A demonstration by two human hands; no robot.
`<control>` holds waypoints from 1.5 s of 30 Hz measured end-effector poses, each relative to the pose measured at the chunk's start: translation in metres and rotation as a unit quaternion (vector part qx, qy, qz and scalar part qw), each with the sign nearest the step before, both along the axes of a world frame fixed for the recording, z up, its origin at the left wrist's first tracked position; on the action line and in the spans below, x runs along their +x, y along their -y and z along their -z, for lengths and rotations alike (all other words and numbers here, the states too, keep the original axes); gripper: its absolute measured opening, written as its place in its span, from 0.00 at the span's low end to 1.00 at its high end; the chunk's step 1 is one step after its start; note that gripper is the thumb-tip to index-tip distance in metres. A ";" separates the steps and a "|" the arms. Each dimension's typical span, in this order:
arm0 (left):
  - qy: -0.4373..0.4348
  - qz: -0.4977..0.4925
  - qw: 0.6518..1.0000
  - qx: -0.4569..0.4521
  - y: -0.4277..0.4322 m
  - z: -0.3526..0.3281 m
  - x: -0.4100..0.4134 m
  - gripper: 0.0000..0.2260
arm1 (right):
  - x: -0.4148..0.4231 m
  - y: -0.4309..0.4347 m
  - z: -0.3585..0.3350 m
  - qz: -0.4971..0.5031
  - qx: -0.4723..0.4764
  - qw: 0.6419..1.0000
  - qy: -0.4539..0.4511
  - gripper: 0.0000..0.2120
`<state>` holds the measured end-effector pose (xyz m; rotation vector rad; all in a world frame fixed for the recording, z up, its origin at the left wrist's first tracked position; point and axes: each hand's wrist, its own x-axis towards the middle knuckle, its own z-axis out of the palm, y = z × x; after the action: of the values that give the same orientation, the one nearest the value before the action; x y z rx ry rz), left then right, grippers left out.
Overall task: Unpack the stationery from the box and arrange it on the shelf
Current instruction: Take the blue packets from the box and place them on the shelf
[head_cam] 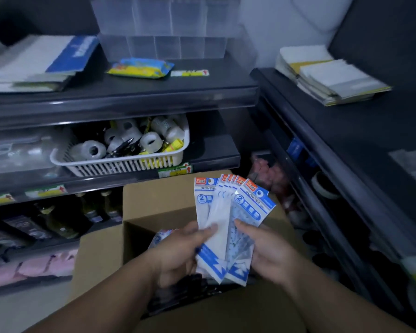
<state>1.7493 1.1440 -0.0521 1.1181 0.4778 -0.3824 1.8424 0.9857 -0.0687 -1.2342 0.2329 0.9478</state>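
Both hands hold a fanned bunch of blue-and-white geometry set packets [228, 207] above the open cardboard box [154, 203]. My left hand [178, 251] grips the packets from the left, thumb pressed on the front. From the right, my right hand [269, 251] grips them with its thumb on the foremost packet. One more packet [162, 235] shows inside the box behind my left hand. Dark wrapped goods [185, 294] lie deeper in the box. The dark shelf unit [130, 92] stands straight ahead.
A white basket [120, 162] of tape rolls and clips fills the middle shelf. A yellow-blue pack [141, 68], clear organisers [163, 44] and paper stacks [34, 63] sit on top. Bottles [58, 222] stand lower left. A second shelf [346, 140] at right carries pads [327, 75].
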 end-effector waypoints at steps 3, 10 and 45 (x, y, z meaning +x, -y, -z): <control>-0.017 -0.003 0.999 -0.028 0.015 -0.026 0.015 0.22 | 0.008 0.027 -0.025 0.022 0.045 0.999 0.019 0.22; 0.086 0.045 0.995 0.007 0.102 -0.071 0.057 0.15 | 0.024 0.118 -0.079 0.117 0.034 0.990 0.067 0.21; 0.129 0.436 0.886 0.090 0.509 -0.102 0.135 0.13 | -0.084 0.521 -0.128 0.549 -0.026 0.833 0.058 0.12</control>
<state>1.8846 0.6353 0.0494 1.5078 -0.2708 -0.9707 1.7583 0.4645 0.0588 -0.9558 0.7738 -0.1439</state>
